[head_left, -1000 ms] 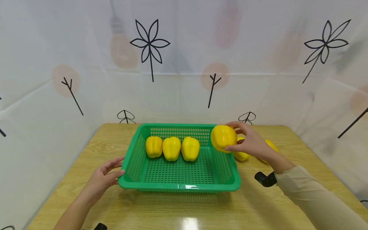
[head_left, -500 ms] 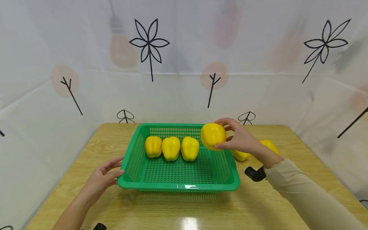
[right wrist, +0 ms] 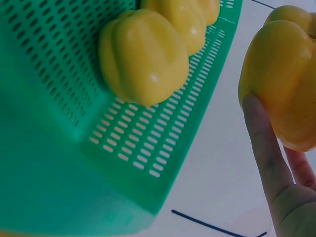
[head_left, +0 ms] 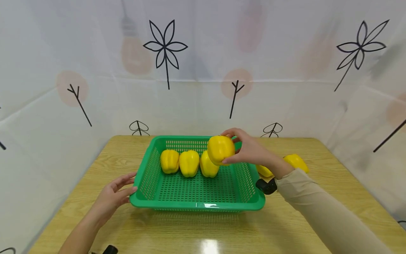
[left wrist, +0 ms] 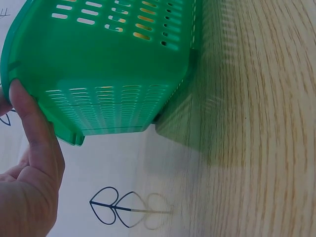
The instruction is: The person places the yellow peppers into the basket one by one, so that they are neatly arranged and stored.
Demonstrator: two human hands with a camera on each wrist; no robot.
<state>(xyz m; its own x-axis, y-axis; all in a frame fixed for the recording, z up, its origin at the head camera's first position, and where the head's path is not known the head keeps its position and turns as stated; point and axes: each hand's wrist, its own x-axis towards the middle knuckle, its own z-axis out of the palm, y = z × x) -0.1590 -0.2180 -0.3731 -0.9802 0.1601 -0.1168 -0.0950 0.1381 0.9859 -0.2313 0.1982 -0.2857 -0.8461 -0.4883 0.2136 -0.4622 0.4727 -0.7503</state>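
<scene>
A green plastic basket (head_left: 196,205) with slotted walls stands on the table, three yellow bell peppers (head_left: 189,164) lined up along its far left part. My right hand (head_left: 252,150) grips another yellow bell pepper (head_left: 220,149) between thumb and fingers, raised over the basket and partly covering the rightmost pepper of the row. In the right wrist view this held pepper (right wrist: 281,79) is clear of the basket's edge. At the basket's left side, my left hand (head_left: 111,195) holds the rim; the left wrist view shows its fingertips (left wrist: 19,91) against the rim.
Two more yellow bell peppers lie on the wooden table (head_left: 165,233) right of the basket: one (head_left: 295,162) in view, the other (head_left: 264,171) partly behind the basket and right forearm. A white printed cloth (head_left: 196,106) hangs behind and beside the table.
My right hand has carried the held bell pepper leftward, from over the basket's right rim to in front of the row's rightmost pepper. The left hand and basket stay in place.
</scene>
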